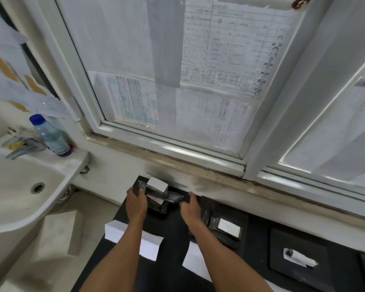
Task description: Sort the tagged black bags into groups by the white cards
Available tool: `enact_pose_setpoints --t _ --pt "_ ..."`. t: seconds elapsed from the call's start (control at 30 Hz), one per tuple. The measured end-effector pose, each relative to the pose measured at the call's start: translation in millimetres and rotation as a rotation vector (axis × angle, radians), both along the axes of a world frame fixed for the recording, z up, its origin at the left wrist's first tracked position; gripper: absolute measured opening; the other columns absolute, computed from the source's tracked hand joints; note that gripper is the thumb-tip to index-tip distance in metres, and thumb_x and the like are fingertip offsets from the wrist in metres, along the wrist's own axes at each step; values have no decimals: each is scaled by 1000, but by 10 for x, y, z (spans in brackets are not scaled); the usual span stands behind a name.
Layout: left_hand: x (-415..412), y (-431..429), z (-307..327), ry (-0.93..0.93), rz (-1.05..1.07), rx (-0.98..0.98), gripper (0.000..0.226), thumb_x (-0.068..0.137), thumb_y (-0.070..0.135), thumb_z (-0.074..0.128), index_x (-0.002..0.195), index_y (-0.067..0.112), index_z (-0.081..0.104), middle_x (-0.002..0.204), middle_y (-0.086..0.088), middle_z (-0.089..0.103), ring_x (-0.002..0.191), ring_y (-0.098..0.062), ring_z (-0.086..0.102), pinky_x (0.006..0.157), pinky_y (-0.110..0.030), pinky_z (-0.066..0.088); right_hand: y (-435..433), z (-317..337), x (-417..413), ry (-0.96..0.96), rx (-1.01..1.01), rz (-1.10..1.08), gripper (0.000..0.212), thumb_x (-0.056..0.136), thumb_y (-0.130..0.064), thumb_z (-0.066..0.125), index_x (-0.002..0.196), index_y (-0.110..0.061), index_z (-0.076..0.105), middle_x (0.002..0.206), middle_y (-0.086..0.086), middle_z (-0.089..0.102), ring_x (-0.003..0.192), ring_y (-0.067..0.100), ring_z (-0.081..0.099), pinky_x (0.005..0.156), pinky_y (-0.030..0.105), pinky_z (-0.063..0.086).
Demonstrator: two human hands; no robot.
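- White ceramic sink (15, 186) and blue-capped clear plastic bottle (50, 137) at left; paper-covered window (135, 49) behind.
- Forearms (124, 241) partly hide white card stacks (150, 245) on the black tabletop (173, 226).
- Crinkled glossy black bags (171, 198), white cards (157, 185) on top, piled at the tabletop's far edge.
- The left hand (136, 200) grips the pile's left end; the right hand (191, 205) meets its right end, grip unclear.

Only two bare hands and arms of the person show. The left hand (136, 202) is uncovered, and behind it the wrist and left forearm (116, 256) are bare to the picture's lower edge. The right hand (191, 208) is bare too, as are the wrist and right forearm (223, 256) behind it. Both forearms broaden away from the hands. Nails and knuckles are too blurred to describe.
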State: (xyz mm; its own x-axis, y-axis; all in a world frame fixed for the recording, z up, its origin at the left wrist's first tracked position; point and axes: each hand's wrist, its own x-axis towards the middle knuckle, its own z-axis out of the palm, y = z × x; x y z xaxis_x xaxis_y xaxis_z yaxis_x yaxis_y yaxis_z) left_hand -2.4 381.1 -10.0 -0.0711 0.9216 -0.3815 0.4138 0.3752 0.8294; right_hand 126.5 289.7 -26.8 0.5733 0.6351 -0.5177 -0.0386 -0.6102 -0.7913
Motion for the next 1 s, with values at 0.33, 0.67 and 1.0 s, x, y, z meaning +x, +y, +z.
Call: enact_pose_setpoints --t 0.33,0.67,1.0 --pt "-4 444 -332 -322 -116 -252 83 84 76 28 147 22 36 151 -3 39 138 -24 37 116 -49 28 349 -91 -83 129 -51 -82 55 95 -13 48 147 -11 33 150 9 38 136 26 39 108 31 33" --pt "0 220 -180 -158 -82 -140 72 94 64 14 142 19 42 147 -10 44 136 -30 38 115 -49 26 249 45 -251 53 -36 -4 56 94 -17 50 147 -13 34 150 11 36 136 27 37 109 32 33" --pt "246 -346 489 -44 -245 58 57 101 46 29 135 6 48 138 -17 50 125 -33 48 105 -42 36 -381 699 -7 2 76 -86 63 90 -24 60 146 -17 32 150 8 33 134 26 37 108 33 35"
